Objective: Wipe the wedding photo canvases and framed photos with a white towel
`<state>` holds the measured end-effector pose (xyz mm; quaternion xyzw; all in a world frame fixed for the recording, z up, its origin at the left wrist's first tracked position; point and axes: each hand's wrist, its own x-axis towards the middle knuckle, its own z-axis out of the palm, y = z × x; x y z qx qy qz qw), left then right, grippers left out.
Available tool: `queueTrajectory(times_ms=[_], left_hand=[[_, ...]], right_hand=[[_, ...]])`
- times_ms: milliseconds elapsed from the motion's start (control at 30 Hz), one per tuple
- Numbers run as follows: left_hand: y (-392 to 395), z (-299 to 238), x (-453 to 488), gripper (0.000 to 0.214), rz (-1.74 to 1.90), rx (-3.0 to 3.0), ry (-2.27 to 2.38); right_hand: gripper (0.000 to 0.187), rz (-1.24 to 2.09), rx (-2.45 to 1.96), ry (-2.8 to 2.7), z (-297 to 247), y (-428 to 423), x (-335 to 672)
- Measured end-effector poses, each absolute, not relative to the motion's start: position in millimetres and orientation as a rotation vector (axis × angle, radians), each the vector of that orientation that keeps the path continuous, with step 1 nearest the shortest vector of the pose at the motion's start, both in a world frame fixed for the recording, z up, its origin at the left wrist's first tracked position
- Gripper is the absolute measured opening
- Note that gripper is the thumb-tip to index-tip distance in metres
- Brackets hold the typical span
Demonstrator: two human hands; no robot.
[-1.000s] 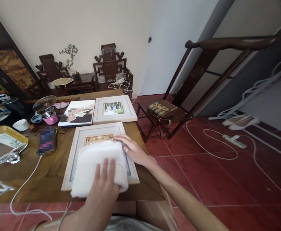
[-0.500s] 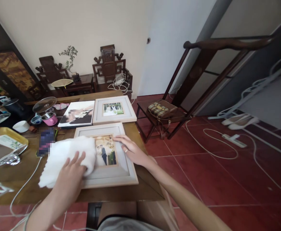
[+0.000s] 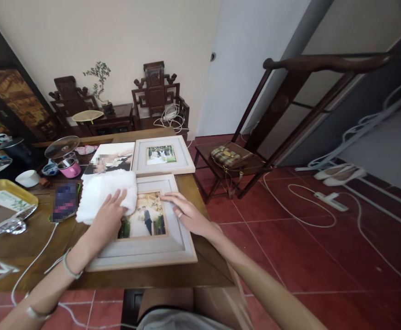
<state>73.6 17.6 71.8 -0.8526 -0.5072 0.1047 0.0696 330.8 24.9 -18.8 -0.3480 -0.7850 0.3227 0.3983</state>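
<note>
My left hand (image 3: 109, 213) presses on a folded white cloth (image 3: 99, 190), its fingers bent over the cloth's right part and its thumb out of sight. Under the cloth's right end lies a pale wooden picture frame (image 3: 183, 243) with a photo of a couple; the cloth hides its upper left part. My right hand (image 3: 191, 215) rests on the frame's right border, fingers stretched out toward the photo's upper right corner, a ring on one finger.
Behind lie a second picture frame (image 3: 183, 153) and an unframed print (image 3: 121, 153). On the left stand a pink cup (image 3: 70, 169), an oil bottle (image 3: 13, 195) and a phone (image 3: 63, 201) with its cable. A wooden chair (image 3: 251, 156) holding a checked bag stands right of the table.
My left hand has slid the cloth away from me, toward the frame's far edge, uncovering the near left part of the frame and photo. My right hand stays in place.
</note>
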Motion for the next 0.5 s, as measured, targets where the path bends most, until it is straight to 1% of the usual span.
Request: queueTrajectory(times_ms=[100,233,367,433,500], left_hand=[[-20.2,87.8,79.0,0.044,0.595,-2.615,-1.583],[-69.2,95.2,78.8,0.043,0.781,-2.816,-1.56],[-82.2,94.7,82.4,0.048,0.742,-2.863,-1.554],[-71.2,92.5,85.5,0.045,0.649,-2.815,-1.58],[-50.6,85.9,86.0,0.042,0.479,-2.765,-1.591]], right_hand=[[0.043,0.821,-0.888,-1.983,-15.3,24.9,331.1],[0.046,0.819,-0.89,-1.987,-11.0,25.3,332.3],[0.046,0.818,-0.884,-1.987,-7.6,25.6,333.5],[0.047,0.821,-0.879,-1.986,-7.3,25.4,333.4],[0.047,0.82,-0.875,-1.984,-8.6,24.9,332.7]])
